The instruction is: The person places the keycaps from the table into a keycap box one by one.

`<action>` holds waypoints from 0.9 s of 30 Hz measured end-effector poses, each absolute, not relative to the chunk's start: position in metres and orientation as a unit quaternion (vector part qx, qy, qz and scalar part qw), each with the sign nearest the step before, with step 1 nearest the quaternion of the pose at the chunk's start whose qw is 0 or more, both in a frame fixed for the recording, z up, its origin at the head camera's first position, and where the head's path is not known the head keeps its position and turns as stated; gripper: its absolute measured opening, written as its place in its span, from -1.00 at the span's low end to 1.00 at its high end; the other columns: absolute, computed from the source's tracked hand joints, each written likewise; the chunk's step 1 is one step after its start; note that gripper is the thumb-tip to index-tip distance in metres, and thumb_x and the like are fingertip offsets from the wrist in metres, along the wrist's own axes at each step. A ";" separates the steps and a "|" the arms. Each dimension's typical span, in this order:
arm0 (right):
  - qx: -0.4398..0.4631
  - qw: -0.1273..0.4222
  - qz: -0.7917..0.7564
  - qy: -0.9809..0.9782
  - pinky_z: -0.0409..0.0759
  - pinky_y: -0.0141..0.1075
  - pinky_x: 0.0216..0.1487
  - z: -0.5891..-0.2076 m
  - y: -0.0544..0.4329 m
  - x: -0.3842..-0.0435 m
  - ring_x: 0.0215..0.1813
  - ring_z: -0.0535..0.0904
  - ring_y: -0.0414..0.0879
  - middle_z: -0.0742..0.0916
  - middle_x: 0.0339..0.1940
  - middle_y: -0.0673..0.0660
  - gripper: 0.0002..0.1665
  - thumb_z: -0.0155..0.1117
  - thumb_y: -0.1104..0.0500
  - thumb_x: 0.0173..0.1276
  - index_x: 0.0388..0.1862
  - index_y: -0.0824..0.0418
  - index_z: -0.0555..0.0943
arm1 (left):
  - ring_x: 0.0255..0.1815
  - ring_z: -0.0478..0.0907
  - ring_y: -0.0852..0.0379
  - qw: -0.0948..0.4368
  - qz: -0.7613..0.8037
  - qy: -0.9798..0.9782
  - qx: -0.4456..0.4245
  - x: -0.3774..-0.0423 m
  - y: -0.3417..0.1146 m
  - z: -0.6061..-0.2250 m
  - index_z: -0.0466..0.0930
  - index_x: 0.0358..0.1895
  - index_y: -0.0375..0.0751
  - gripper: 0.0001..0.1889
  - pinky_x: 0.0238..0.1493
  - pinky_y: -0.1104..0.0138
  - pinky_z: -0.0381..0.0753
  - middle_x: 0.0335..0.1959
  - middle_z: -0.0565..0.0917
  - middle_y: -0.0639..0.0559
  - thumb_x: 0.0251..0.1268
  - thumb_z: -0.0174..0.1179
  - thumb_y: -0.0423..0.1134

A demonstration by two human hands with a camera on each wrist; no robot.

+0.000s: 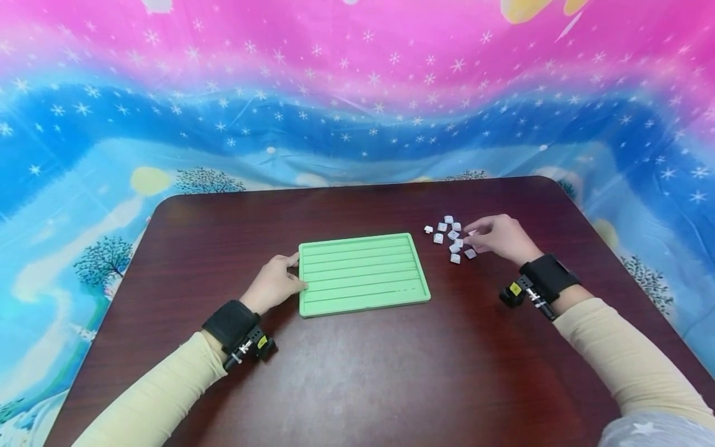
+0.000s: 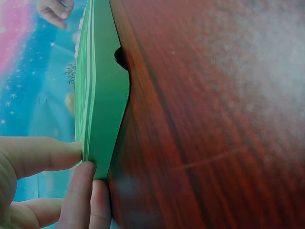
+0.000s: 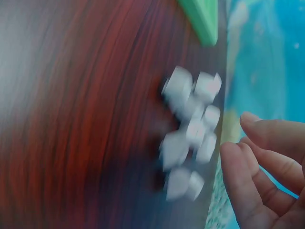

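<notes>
The light green tray (image 1: 357,273) with raised ridges running along its length lies flat on the table. At its left end my left hand (image 1: 274,282) grips the edge, the thumb (image 2: 64,151) at the upper rim and fingertips (image 2: 82,183) against the side wall. Several small white square pieces (image 1: 438,238) with faint marks on top lie loosely grouped right of the tray. My right hand (image 1: 505,239) hovers at the right side of this group. Its thumb and fingers are bent with a gap between the tips, and no piece shows between them in the right wrist view.
The dark reddish-brown wooden table (image 1: 346,372) has rounded far corners. Behind and beside it hangs a pink and blue patterned cloth (image 1: 346,112). Black camera straps (image 1: 231,326) sit on both wrists.
</notes>
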State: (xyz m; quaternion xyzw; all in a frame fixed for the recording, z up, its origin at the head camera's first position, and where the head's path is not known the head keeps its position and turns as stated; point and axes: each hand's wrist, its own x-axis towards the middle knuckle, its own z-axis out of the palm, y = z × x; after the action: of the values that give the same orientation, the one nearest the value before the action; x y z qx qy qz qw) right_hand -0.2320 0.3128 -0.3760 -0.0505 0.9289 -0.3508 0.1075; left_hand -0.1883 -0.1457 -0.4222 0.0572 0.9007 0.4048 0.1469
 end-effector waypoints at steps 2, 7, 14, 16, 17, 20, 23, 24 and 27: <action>-0.040 0.111 -0.342 0.932 0.69 0.00 -0.02 -0.378 0.320 -0.233 -0.13 0.76 0.14 0.72 -0.12 0.34 -0.61 0.30 0.22 0.50 0.18 0.45 0.64 | -0.11 0.63 -0.04 0.147 0.406 0.900 0.057 -0.188 -0.146 -0.423 0.16 0.55 -0.47 -0.21 -0.28 0.28 0.52 0.28 0.41 -0.44 0.31 0.32 -0.44; -0.018 0.133 -0.328 0.935 0.71 -0.05 -0.10 -0.383 0.329 -0.236 -0.16 0.74 0.14 0.69 -0.18 0.30 -0.57 0.35 0.20 0.46 0.14 0.49 0.59 | -0.17 0.62 0.00 0.147 0.411 0.898 0.059 -0.188 -0.146 -0.421 0.15 0.55 -0.49 -0.21 -0.27 0.27 0.53 0.27 0.39 -0.44 0.30 0.32 -0.45; -0.011 0.152 -0.313 0.938 0.71 -0.10 -0.16 -0.388 0.330 -0.242 -0.22 0.73 0.09 0.69 -0.22 0.27 -0.59 0.36 0.22 0.45 0.08 0.53 0.58 | -0.17 0.63 0.02 0.148 0.413 0.897 0.058 -0.187 -0.145 -0.418 0.14 0.54 -0.51 -0.20 -0.20 0.25 0.58 0.28 0.38 -0.43 0.30 0.33 -0.44; -0.014 0.155 -0.308 0.939 0.71 -0.09 -0.15 -0.389 0.330 -0.243 -0.22 0.73 0.08 0.70 -0.22 0.26 -0.63 0.36 0.25 0.44 0.06 0.53 0.59 | -0.17 0.63 0.00 0.146 0.411 0.898 0.059 -0.187 -0.145 -0.419 0.14 0.54 -0.52 -0.20 -0.19 0.24 0.58 0.26 0.39 -0.44 0.29 0.33 -0.44; -0.015 0.155 -0.305 0.940 0.71 -0.08 -0.15 -0.389 0.330 -0.243 -0.22 0.73 0.08 0.71 -0.22 0.27 -0.64 0.36 0.27 0.43 0.05 0.54 0.59 | -0.16 0.62 -0.01 0.146 0.410 0.898 0.058 -0.187 -0.145 -0.419 0.14 0.54 -0.52 -0.20 -0.18 0.24 0.58 0.26 0.40 -0.43 0.29 0.33 -0.44; -0.025 0.147 -0.285 0.947 0.67 -0.04 -0.12 -0.391 0.329 -0.245 -0.20 0.71 0.10 0.73 -0.23 0.26 -0.67 0.37 0.30 0.40 0.03 0.53 0.63 | -0.14 0.63 -0.02 0.146 0.410 0.899 0.058 -0.187 -0.145 -0.419 0.14 0.54 -0.51 -0.20 -0.16 0.23 0.59 0.27 0.39 -0.43 0.29 0.34 -0.43; -0.039 0.136 -0.267 0.953 0.60 0.02 -0.07 -0.392 0.328 -0.245 -0.12 0.66 0.17 0.74 -0.17 0.30 -0.69 0.37 0.31 0.39 0.03 0.49 0.67 | -0.13 0.63 -0.02 0.147 0.410 0.898 0.056 -0.187 -0.146 -0.419 0.14 0.55 -0.49 -0.20 -0.15 0.23 0.59 0.30 0.38 -0.43 0.30 0.33 -0.43; -0.044 0.134 -0.263 0.954 0.58 0.04 -0.06 -0.392 0.328 -0.245 -0.09 0.64 0.19 0.74 -0.14 0.32 -0.70 0.37 0.32 0.39 0.03 0.48 0.68 | -0.13 0.62 -0.01 0.147 0.410 0.898 0.056 -0.187 -0.146 -0.419 0.14 0.55 -0.49 -0.20 -0.16 0.23 0.59 0.30 0.38 -0.43 0.31 0.33 -0.43; -0.054 0.133 -0.261 0.955 0.55 0.08 -0.02 -0.392 0.328 -0.245 -0.01 0.60 0.27 0.72 -0.05 0.38 -0.71 0.34 0.35 0.40 0.05 0.46 0.69 | -0.14 0.62 -0.01 0.150 0.411 0.897 0.060 -0.187 -0.145 -0.420 0.13 0.55 -0.50 -0.20 -0.17 0.22 0.59 0.32 0.36 -0.44 0.32 0.32 -0.43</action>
State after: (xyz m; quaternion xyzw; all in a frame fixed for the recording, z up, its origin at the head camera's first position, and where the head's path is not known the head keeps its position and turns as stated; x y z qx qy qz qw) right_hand -0.2447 0.3279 -0.3924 -0.0542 0.9547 -0.2607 0.1326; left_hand -0.1874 -0.1453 -0.4195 0.0598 0.8973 0.4108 0.1500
